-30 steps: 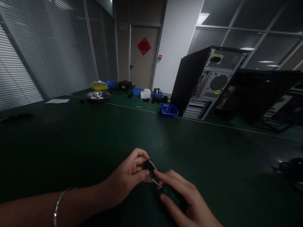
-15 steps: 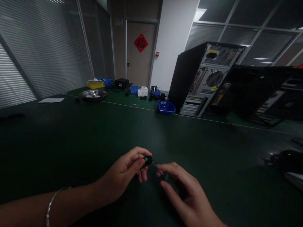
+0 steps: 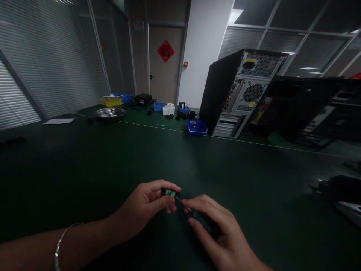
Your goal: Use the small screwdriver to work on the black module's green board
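Fingers of the left hand (image 3: pixel 146 209) are pinching a small green board (image 3: pixel 169 192) between thumb and fingertips, holding it just above the green table (image 3: pixel 84 162). The board is sitting at the near middle of the table, between both hands, its green face turning up toward the camera. A thin bracelet (image 3: pixel 60 244) is circling the left wrist.

The right hand (image 3: pixel 218 233) is closing around a dark tool (image 3: pixel 194 214), a slim screwdriver by the look of it, whose thin metal tip is touching the board's right edge. The handle is mostly hiding under the fingers, so its shape is hard to tell.

Farther back, a blue bin (image 3: pixel 196 127) is standing just beside an upright PC tower (image 3: pixel 239 94), whose rear panel is facing the camera. A second, darker case (image 3: pixel 304 109) is lying to its right. At the far left, a steel bowl (image 3: pixel 109 113) is resting near a yellow tray (image 3: pixel 111 101), with a sheet of paper (image 3: pixel 58 121) lying well apart from them. On the right edge, a dark object (image 3: pixel 342 188) is sitting on the table, too dim to identify. A red sign (image 3: pixel 166 51) is hanging on the door (image 3: pixel 163 82).
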`<state>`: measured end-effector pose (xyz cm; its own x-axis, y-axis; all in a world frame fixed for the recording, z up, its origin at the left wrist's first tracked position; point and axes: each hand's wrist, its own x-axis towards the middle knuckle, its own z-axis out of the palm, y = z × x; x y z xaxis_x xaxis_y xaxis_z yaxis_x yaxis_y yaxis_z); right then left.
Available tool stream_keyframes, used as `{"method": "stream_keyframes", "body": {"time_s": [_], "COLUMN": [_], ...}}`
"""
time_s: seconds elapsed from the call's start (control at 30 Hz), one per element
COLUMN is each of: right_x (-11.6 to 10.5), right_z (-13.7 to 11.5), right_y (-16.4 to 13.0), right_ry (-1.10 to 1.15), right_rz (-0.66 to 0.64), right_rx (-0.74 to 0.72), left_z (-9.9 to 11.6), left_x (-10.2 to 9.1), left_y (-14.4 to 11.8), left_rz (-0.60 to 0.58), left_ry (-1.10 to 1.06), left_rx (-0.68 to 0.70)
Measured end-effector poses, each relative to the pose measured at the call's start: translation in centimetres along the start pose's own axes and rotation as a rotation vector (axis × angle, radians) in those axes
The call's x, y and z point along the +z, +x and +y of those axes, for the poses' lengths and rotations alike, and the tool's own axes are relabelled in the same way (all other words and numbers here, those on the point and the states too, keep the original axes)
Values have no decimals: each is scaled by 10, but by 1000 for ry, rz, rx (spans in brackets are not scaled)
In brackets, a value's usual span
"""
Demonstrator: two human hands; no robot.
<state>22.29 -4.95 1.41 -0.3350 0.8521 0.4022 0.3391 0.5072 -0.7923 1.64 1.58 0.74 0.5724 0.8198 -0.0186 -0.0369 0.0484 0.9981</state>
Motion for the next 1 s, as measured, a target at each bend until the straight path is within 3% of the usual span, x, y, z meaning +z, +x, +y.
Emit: {"method": "stream_keyframes", "body": {"time_s": [0.1, 0.3, 0.43, 0.53, 0.8, 1.0], "right_x": [1, 1, 0, 1, 2, 2], "right_z": [0, -2, -1, -1, -2, -1], "right_y": [0, -1, -1, -1, -1, 0], "right_ry": [-19, -35, -26, -10, 65, 49], "right_rz": [6, -36, -39, -35, -7, 13], "right_rx": [2, 36, 28, 19, 27, 38], "left_z": [0, 5, 9, 10, 8, 7], "left_x": [-1, -4, -4, -2, 6, 3], "left_y": [-2, -6, -8, -9, -8, -6], "left_rz": [-3, -5, -6, -15, -21, 11], "left_ry": [69, 430, 501, 429, -40, -16], "left_rx": [58, 331, 299, 268, 90, 60]}}
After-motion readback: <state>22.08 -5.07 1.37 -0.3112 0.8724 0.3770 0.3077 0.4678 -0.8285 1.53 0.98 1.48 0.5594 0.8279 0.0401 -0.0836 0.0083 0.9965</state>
